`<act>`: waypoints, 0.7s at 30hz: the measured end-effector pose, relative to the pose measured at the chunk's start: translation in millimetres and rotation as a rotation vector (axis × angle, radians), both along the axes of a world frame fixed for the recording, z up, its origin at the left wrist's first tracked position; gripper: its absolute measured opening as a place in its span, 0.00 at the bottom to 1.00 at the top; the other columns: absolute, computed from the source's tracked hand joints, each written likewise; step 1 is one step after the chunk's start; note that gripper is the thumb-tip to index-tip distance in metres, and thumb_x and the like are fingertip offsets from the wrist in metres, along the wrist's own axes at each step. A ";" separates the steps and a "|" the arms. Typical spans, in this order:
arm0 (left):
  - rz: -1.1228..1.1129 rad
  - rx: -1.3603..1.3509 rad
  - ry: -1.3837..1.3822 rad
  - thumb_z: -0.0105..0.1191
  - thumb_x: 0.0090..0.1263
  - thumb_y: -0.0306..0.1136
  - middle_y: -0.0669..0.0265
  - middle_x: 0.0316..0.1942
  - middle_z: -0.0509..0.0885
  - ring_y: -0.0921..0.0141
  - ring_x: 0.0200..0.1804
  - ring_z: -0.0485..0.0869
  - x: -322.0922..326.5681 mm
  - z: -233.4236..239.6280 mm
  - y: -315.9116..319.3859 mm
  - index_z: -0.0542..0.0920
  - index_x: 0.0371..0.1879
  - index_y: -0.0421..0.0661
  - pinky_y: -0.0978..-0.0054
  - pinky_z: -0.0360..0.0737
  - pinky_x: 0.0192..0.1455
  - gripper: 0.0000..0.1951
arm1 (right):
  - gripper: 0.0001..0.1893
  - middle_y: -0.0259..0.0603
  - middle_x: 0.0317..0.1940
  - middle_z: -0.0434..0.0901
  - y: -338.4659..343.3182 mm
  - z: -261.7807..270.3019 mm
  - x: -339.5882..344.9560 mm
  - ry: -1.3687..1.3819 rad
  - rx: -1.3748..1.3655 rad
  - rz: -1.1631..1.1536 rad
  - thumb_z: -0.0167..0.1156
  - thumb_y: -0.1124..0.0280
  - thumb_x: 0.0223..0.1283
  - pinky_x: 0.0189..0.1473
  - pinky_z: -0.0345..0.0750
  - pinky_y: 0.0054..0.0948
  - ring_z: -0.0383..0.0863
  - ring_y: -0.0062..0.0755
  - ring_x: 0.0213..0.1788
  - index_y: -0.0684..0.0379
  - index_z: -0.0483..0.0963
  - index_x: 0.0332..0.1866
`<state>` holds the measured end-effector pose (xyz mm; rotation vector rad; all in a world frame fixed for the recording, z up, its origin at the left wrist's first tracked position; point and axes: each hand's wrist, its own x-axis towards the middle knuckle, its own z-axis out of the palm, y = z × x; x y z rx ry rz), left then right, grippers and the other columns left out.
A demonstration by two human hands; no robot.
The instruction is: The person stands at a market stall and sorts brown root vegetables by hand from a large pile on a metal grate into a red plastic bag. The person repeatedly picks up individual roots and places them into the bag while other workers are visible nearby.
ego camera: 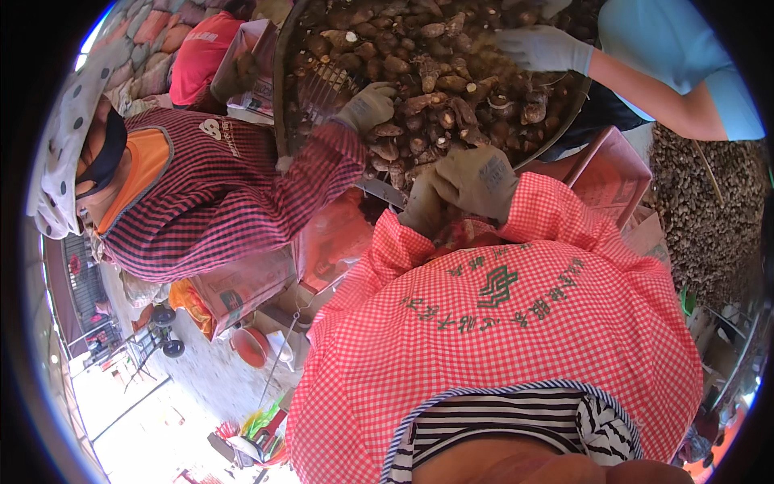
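Note:
Both my hands wear grey-brown work gloves and meet at the near rim of a large round tub [559, 140] heaped with brown, muddy taro-like tubers [417, 109]. My right hand [481, 181] lies over the inner side of my left hand [423, 206], its fingers curled inward. Whether either one holds a tuber is hidden by the gloves and the shadow under them. Several tubers lie just beyond my fingers, some with pale cut ends. A metal grate [326, 91] shows among them at the tub's left side.
A co-worker's gloved hand [369, 107] reaches in from the left, another's [532, 48] from the upper right. Reddish boxes [248, 287] [611, 175] stand close on both sides below the tub. Many small brown pieces [707, 212] cover the ground at right. A red bucket [249, 348] stands lower left.

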<state>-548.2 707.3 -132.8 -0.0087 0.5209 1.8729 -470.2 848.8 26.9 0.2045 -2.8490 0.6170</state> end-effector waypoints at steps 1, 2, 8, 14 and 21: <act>0.104 -0.024 0.129 0.70 0.73 0.31 0.57 0.54 0.93 0.59 0.53 0.92 -3.4 -7.3 5.1 0.83 0.64 0.46 0.62 0.88 0.57 0.21 | 0.19 0.49 0.37 0.92 -1.4 -5.3 -5.8 0.004 -0.040 -0.054 0.60 0.51 0.80 0.41 0.87 0.52 0.93 0.56 0.40 0.57 0.85 0.43; 0.215 -0.043 0.271 0.70 0.72 0.31 0.57 0.53 0.93 0.59 0.52 0.92 -6.9 -14.0 8.8 0.83 0.63 0.46 0.62 0.88 0.56 0.21 | 0.20 0.50 0.37 0.91 -5.0 -9.8 -14.8 0.007 -0.080 -0.108 0.59 0.50 0.81 0.42 0.87 0.52 0.93 0.57 0.39 0.57 0.85 0.43; 0.512 -0.973 0.934 0.47 0.91 0.43 0.51 0.44 0.93 0.55 0.42 0.89 -13.3 40.6 21.2 0.83 0.46 0.42 0.58 0.85 0.49 0.18 | 0.23 0.55 0.38 0.90 -1.2 -35.7 -49.1 -0.119 -0.354 -0.328 0.57 0.49 0.84 0.44 0.86 0.56 0.92 0.62 0.40 0.60 0.85 0.42; 0.694 -1.050 1.219 0.49 0.90 0.40 0.45 0.34 0.86 0.54 0.36 0.87 -15.6 86.8 39.7 0.83 0.39 0.39 0.57 0.83 0.45 0.19 | 0.24 0.51 0.40 0.92 9.3 -47.4 -56.2 -0.250 -1.016 -0.553 0.57 0.50 0.85 0.48 0.84 0.43 0.92 0.44 0.44 0.62 0.88 0.51; 0.583 -0.815 1.270 0.63 0.82 0.36 0.50 0.42 0.90 0.52 0.43 0.89 -23.1 95.5 59.2 0.88 0.45 0.39 0.60 0.86 0.49 0.11 | 0.24 0.37 0.38 0.91 60.0 -11.1 -25.1 -0.406 -1.209 -0.583 0.66 0.50 0.82 0.47 0.82 0.30 0.85 0.22 0.42 0.65 0.88 0.50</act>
